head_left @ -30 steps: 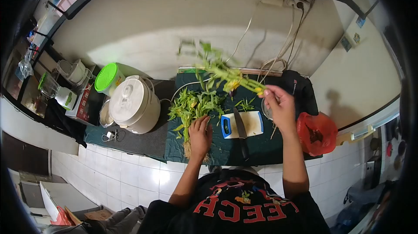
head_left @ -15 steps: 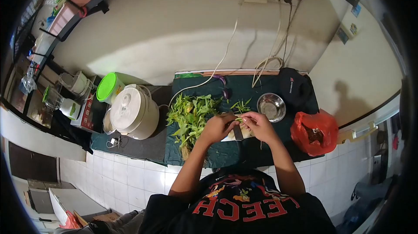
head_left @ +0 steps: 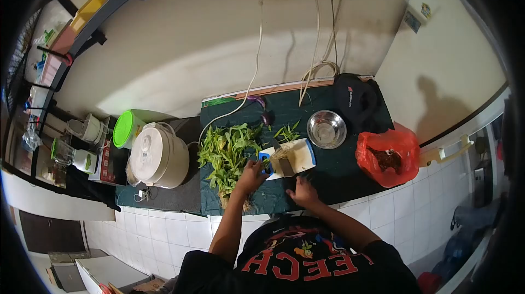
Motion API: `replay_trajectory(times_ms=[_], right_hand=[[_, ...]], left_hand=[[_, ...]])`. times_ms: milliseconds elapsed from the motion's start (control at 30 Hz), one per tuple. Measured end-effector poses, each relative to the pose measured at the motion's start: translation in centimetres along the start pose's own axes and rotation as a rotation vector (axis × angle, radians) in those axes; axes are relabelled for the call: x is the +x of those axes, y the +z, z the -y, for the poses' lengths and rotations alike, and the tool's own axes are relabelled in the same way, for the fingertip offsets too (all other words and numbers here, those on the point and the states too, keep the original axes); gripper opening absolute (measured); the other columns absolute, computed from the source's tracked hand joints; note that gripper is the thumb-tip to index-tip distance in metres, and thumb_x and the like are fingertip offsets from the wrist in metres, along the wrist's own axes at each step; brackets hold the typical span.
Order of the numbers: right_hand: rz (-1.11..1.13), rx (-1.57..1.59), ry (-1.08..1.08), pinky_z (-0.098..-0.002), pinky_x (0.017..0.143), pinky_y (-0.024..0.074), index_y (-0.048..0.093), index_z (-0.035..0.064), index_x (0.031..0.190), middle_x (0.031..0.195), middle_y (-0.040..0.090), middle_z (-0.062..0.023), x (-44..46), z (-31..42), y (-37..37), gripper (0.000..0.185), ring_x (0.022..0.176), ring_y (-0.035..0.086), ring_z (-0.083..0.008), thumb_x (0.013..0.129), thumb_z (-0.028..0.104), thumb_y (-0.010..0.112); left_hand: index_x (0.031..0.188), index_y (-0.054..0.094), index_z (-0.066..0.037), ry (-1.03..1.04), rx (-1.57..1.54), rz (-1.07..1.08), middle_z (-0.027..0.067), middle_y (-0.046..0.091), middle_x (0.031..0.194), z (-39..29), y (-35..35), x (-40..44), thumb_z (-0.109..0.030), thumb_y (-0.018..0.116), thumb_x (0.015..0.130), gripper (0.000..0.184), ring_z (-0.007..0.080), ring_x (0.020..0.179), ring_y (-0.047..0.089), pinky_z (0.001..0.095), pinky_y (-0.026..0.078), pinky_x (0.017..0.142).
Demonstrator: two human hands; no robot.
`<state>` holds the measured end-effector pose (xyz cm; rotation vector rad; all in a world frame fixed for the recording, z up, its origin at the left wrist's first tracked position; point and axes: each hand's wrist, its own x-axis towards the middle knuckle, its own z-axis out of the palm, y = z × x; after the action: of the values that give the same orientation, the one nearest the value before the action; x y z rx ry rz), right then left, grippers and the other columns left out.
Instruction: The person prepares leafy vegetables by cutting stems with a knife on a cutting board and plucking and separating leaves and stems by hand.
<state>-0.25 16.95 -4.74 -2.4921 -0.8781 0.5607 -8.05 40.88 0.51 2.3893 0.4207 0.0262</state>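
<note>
My left hand [head_left: 251, 178] is over the near right side of a heap of leafy greens [head_left: 229, 149], by the left end of a white cutting board with blue ends [head_left: 301, 158]. Its fingers are bent, and whether they hold a stem is unclear. My right hand [head_left: 304, 192] is low at the board's near edge, close to the dark handle of a knife; its fingers blend into the dark cloth. The knife blade [head_left: 287, 169] lies across the board, beside pale rooty stems [head_left: 281, 153]. Behind the board is a small bunch of picked leaves [head_left: 287, 131].
A metal bowl [head_left: 326, 130], a black cap [head_left: 355, 97] and an open red plastic bag [head_left: 402, 154] stand to the right. A purple eggplant [head_left: 266, 118] lies behind the greens. On the left are a rice cooker [head_left: 158, 157] and a green-lidded tub [head_left: 124, 129].
My hands, together over the board with a green sprig before, have parted. The left moved left to the greens, the right down to the board's near edge. The view has shifted.
</note>
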Motion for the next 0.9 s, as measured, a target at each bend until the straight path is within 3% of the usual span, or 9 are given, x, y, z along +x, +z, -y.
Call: replay_trajectory(times_ms=[100, 167, 233, 367, 433, 567, 600, 733, 900], right_hand=[[0.169, 0.039, 0.088, -0.0495, 0.091, 0.0517, 0.039, -0.0048, 0.133, 0.124, 0.054, -0.0292, 1.1, -0.3, 0.9, 0.072, 0.107, 0.061, -0.0436, 0.083, 0.038, 0.070], [0.153, 0.106, 0.082, -0.0508, 0.090, 0.0519, 0.043, -0.0052, 0.125, 0.120, 0.057, -0.0295, 1.1, -0.6, 1.3, 0.062, 0.105, 0.062, -0.0448, 0.081, 0.031, 0.069], [-0.052, 0.243, 0.090, -0.0528, 0.087, 0.0519, 0.048, -0.0054, 0.116, 0.110, 0.061, -0.0312, 0.7, -1.0, 1.5, 0.048, 0.101, 0.063, -0.0461, 0.081, 0.023, 0.065], [0.054, 0.220, 0.266, -0.0540, 0.086, 0.0514, 0.051, -0.0053, 0.115, 0.102, 0.064, -0.0309, -3.1, -3.3, -3.2, 0.044, 0.095, 0.064, -0.0470, 0.081, 0.021, 0.062], [0.076, 0.136, 0.285, -0.0543, 0.085, 0.0516, 0.053, -0.0053, 0.114, 0.097, 0.066, -0.0292, -5.9, -4.7, -5.9, 0.042, 0.093, 0.065, -0.0469, 0.081, 0.020, 0.061], [0.139, 0.125, 0.360, -0.0539, 0.084, 0.0521, 0.055, -0.0025, 0.110, 0.096, 0.066, -0.0292, -11.0, -6.0, -9.6, 0.037, 0.092, 0.066, -0.0459, 0.083, 0.022, 0.057], [0.145, 0.153, 0.389, -0.0537, 0.083, 0.0524, 0.055, -0.0021, 0.110, 0.095, 0.067, -0.0292, -12.1, -6.3, -9.8, 0.036, 0.092, 0.066, -0.0458, 0.083, 0.021, 0.057], [0.118, 0.273, 0.407, -0.0539, 0.080, 0.0523, 0.055, -0.0019, 0.110, 0.094, 0.066, -0.0300, -13.6, -6.5, -9.6, 0.034, 0.092, 0.066, -0.0463, 0.085, 0.022, 0.056], [0.080, 0.357, 0.330, -0.0546, 0.077, 0.0517, 0.053, -0.0018, 0.105, 0.089, 0.065, -0.0299, -10.8, -5.0, -7.4, 0.031, 0.088, 0.064, -0.0491, 0.091, 0.026, 0.056]], left_hand=[[0.131, 0.053, 0.006, 0.046, 0.036, 0.043, 0.0277, 0.056, 0.114, 0.1, 1.7, 0.9, -0.015, 0.066, 0.089, 0.049, 0.0431, 0.105, 0.056, 0.0451, 0.049, 0.091], [0.131, 0.054, 0.005, 0.029, 0.041, 0.035, 0.0262, 0.057, 0.113, 0.7, 3.6, 2.3, -0.013, 0.064, 0.090, 0.046, 0.0421, 0.107, 0.057, 0.0442, 0.050, 0.092], [0.133, 0.054, 0.001, 0.026, 0.058, -0.039, 0.0228, 0.057, 0.118, 0.6, 4.9, 3.6, -0.012, 0.062, 0.090, 0.046, 0.0416, 0.109, 0.057, 0.0444, 0.050, 0.091], [0.134, 0.053, -0.004, -0.056, 0.119, -0.047, 0.0205, 0.054, 0.129, -0.5, 7.2, 5.6, -0.015, 0.060, 0.093, 0.044, 0.0409, 0.112, 0.058, 0.0472, 0.051, 0.091], [0.136, 0.052, -0.008, 0.044, 0.172, -0.030, 0.0197, 0.051, 0.134, 0.8, 9.4, 6.9, -0.018, 0.061, 0.092, 0.046, 0.0408, 0.118, 0.053, 0.0457, 0.049, 0.095], [0.134, 0.053, -0.012, 0.089, 0.484, -0.147, 0.0117, 0.040, 0.150, 2.4, 12.5, 8.7, -0.024, 0.059, 0.093, 0.043, 0.0351, 0.138, 0.038, 0.0486, 0.035, 0.111], [0.141, 0.049, -0.017, 0.044, 0.489, -0.090, 0.0105, 0.036, 0.155, 2.0, 12.2, 8.9, -0.029, 0.055, 0.095, 0.048, 0.0335, 0.144, 0.031, 0.0511, 0.027, 0.115], [0.147, 0.045, -0.027, 0.070, 0.459, -0.076, 0.0088, 0.036, 0.155, 1.7, 11.3, 8.4, -0.031, 0.054, 0.096, 0.052, 0.0334, 0.143, 0.032, 0.0500, 0.028, 0.114], [0.140, 0.054, -0.025, 0.140, 0.371, -0.054, 0.0085, 0.042, 0.151, 1.1, 11.2, 6.5, -0.029, 0.058, 0.093, 0.047, 0.0340, 0.136, 0.040, 0.0494, 0.033, 0.110]])
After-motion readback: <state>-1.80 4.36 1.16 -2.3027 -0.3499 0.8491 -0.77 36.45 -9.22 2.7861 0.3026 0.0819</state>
